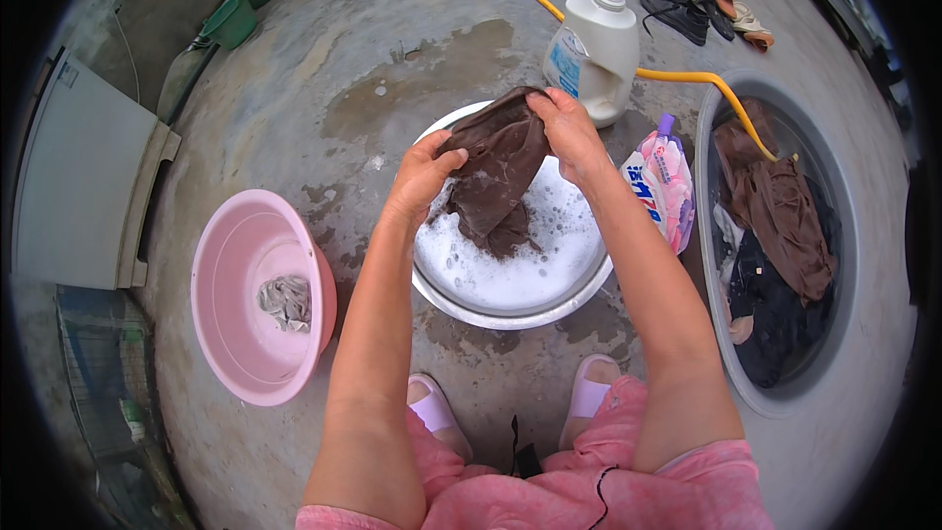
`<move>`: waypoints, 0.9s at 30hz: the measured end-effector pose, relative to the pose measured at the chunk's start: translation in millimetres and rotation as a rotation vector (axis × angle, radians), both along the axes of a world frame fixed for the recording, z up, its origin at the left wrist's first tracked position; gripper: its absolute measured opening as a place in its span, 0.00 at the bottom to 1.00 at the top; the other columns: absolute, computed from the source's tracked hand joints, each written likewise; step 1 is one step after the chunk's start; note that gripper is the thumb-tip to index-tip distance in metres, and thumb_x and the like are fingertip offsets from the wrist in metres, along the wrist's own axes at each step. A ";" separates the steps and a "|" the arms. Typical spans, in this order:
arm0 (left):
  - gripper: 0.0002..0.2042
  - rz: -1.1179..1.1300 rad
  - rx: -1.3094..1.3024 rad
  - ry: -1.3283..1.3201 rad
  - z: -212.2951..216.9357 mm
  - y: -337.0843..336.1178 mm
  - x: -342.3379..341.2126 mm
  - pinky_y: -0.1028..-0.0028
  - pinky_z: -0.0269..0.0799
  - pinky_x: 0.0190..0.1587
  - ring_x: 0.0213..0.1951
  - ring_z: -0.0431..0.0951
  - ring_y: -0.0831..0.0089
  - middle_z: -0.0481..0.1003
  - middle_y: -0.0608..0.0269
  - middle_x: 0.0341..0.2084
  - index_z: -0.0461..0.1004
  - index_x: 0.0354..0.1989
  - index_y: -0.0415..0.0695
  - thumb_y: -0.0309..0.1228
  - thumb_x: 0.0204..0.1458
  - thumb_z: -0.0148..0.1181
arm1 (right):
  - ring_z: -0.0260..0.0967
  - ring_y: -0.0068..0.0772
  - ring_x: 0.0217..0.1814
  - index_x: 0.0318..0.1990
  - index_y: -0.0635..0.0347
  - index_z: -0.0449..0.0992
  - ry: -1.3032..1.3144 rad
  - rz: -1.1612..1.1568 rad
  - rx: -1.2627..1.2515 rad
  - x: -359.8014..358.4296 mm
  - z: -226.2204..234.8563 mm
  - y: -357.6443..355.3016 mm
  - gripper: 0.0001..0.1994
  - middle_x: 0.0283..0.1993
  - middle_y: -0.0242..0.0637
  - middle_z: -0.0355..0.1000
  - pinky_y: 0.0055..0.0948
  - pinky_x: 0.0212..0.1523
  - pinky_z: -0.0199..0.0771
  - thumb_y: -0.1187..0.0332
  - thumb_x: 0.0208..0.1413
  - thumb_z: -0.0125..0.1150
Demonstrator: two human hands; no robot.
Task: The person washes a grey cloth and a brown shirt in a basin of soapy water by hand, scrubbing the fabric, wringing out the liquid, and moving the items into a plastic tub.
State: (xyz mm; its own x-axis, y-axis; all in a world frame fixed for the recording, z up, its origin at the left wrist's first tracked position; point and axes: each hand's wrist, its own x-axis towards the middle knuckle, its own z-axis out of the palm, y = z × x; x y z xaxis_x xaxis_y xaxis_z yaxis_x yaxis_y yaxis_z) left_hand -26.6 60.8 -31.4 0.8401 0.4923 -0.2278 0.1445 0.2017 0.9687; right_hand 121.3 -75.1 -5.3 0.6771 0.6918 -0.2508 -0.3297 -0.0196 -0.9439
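Note:
A wet dark brown garment (500,162) hangs stretched between my two hands, its lower end dipping into white suds. Beneath it stands a round metal basin (525,319) filled with foamy water. My left hand (424,175) is closed on the cloth's left edge. Higher up and farther away, my right hand (571,132) grips the upper right corner, fingers wrapped round the fabric. Just beyond the right hand is a white detergent jug (606,49) without a cap. A pink and white pouch with a purple cap (667,182) stands beside my right forearm. What kind of garment it is, I cannot tell.
At left sits a pink basin (211,275) with a crumpled grey cloth (286,301) inside. A large grey tub (849,265) at right holds dark and brown clothes in water. A yellow hose (677,75) runs into it. Shoes (692,0) lie at the back right.

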 end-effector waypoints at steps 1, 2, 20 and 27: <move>0.11 -0.013 0.026 -0.004 -2.2 0.5 -0.7 0.75 0.65 0.44 0.43 0.70 0.76 0.72 0.66 0.35 0.69 0.40 0.43 0.31 0.49 0.56 | 0.68 0.24 0.34 0.43 0.61 0.67 0.007 -0.017 0.040 0.2 1.6 1.1 0.11 0.35 0.35 0.71 0.28 0.32 0.68 0.66 0.57 0.44; 0.12 0.048 0.090 0.017 -5.2 -1.0 0.8 0.75 0.66 0.44 0.42 0.70 0.76 0.72 0.66 0.35 0.69 0.41 0.43 0.32 0.50 0.56 | 0.68 0.25 0.33 0.42 0.62 0.67 0.013 -0.035 0.080 -0.7 3.4 3.1 0.11 0.34 0.35 0.71 0.28 0.31 0.68 0.66 0.57 0.45; 0.10 0.068 0.228 -0.175 20.5 -23.5 16.3 0.79 0.65 0.40 0.34 0.68 0.80 0.71 0.69 0.31 0.69 0.40 0.41 0.22 0.48 0.50 | 0.69 0.32 0.25 0.35 0.69 0.63 -0.134 -0.398 0.552 -15.8 99.6 -10.3 0.12 0.32 0.41 0.65 0.29 0.25 0.75 0.65 0.53 0.49; 0.13 0.192 -0.390 -0.360 12.3 -5.7 14.1 0.72 0.70 0.46 0.42 0.73 0.71 0.72 0.60 0.41 0.68 0.47 0.38 0.30 0.55 0.48 | 0.64 0.49 0.34 0.29 0.68 0.68 -0.950 -0.525 -0.060 33.0 18.7 -11.3 0.18 0.31 0.48 0.68 0.36 0.41 0.64 0.57 0.53 0.51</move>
